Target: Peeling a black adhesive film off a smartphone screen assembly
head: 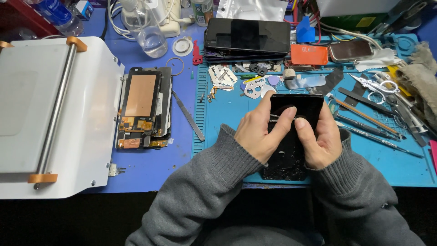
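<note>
Both of our hands are closed around a black phone screen that lies lengthwise on the blue work mat, its lower end cracked into pale shards near the mat's front edge. Our left hand wraps the screen's left side, with the thumb laid across the glass and the forefinger curled over a thin pale strip on its face. Our right hand grips the right side, thumb pressed down just beside the left forefinger, so the two thumbs nearly meet over the middle of the glass. We wear grey knitted sleeves that reach to the wrists.

Just above the screen on the mat lie small metal blades and plates. To the right of our hands are several thin metal picks and tweezers, spread in a fan, with scissors beyond them. At the far edge rests a stack of dark phones, and near it an orange card. Left of the mat, on the blue table, sits an opened phone frame showing a copper-coloured plate, with a flat metal pry tool beside it. Farther left stands a white machine with a steel bar. A clear plastic bottle stands behind.
</note>
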